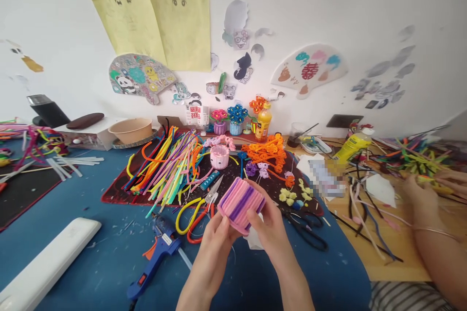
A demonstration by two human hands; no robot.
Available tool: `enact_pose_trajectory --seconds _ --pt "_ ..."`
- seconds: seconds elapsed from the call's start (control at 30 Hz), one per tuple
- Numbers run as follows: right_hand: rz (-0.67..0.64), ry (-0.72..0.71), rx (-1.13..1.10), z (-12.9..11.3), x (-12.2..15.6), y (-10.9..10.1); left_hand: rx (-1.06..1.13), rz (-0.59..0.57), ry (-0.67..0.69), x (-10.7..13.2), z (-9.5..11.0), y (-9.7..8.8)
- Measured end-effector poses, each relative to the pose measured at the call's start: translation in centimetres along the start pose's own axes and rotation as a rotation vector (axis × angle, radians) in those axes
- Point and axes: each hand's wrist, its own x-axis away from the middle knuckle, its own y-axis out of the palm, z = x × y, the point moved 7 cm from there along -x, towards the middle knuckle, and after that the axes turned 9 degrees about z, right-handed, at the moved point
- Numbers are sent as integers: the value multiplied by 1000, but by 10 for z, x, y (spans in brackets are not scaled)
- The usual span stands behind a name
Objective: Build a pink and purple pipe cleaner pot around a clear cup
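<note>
Between my two hands, above the front of the table, is a small pot (241, 204) made of pink and purple pipe cleaners set side by side in stripes. My left hand (220, 233) grips its lower left edge with the fingers partly hidden behind it. Around its right side wraps my right hand (268, 218), thumb pressed on the striped wall. Just left of the pot lie scissors (200, 216) with yellow and orange handles. A blue hot glue gun (160, 248) rests nearer, with a clear glue stick sticking out.
A heap of coloured pipe cleaners (171, 165) lies on a dark mat, beside a pink pot (219, 157) and orange pipe-cleaner flowers (268, 153). Black scissors (310, 231) lie to the right. At the far right, a co-worker's hands (425, 199) work over a wooden table.
</note>
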Motion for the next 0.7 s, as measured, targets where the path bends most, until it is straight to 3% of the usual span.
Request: enact_pose_trajectory --seconds 0.2,0.43,0.7 --pt "-79 201 -255 22 -1 3 174 16 -175 -1 -19 5" --pt "-66 218 -263 32 -6 3 51 46 -80 -2 -25 -7" --pt "-96 218 -247 30 -6 7 85 100 -115 -5 -29 -11"
